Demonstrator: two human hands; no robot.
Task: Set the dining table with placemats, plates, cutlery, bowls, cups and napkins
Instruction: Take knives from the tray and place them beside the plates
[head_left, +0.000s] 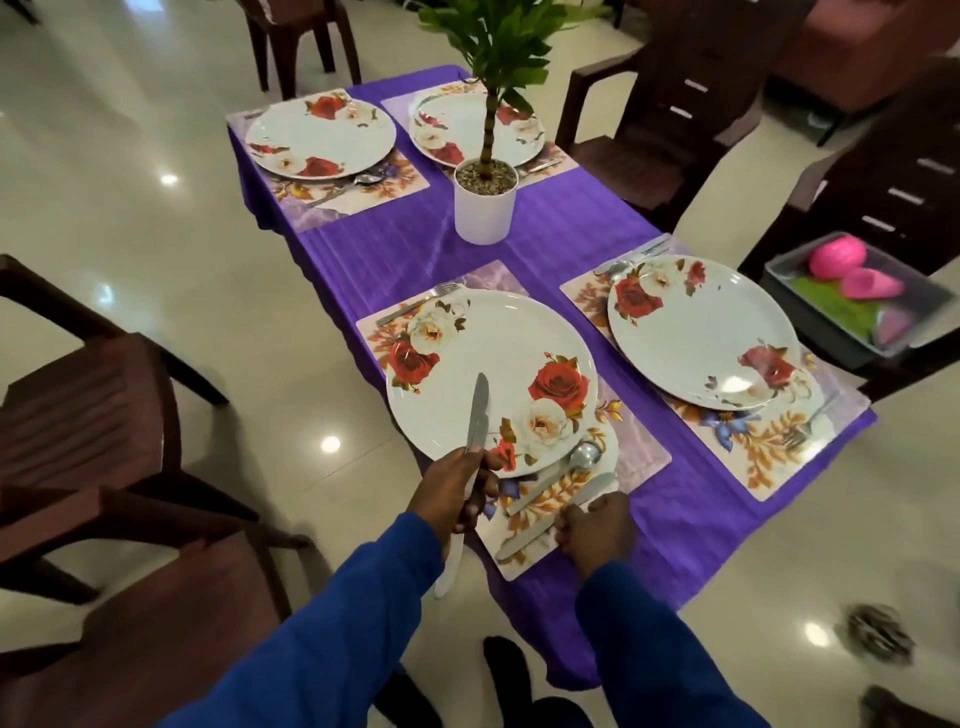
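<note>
From the head view, a counter draped in a purple cloth (561, 244) carries four floral rectangular placemats, each with a round white plate printed with red and cream roses. The left hand (452, 493), in a blue sleeve, is curled around the white handle of a steel table knife (477, 415), whose blade points up and away over the near edge of the closest rose-printed plate (488, 384). The right hand (597, 525) rests with curled fingers on the near placemat (524, 519), pinching the end of a second steel knife (550, 514) that lies flat on the mat. Just beside that knife lies a steel spoon (558, 473), its bowl at the plate's rim. A steel fork (415, 304) lies on the far side of the same plate. A white cylindrical pot with a green plant (484, 205) stands mid-counter. At the right, a grey tray holding pink cups (852, 296) sits on a dark brown chair.
</note>
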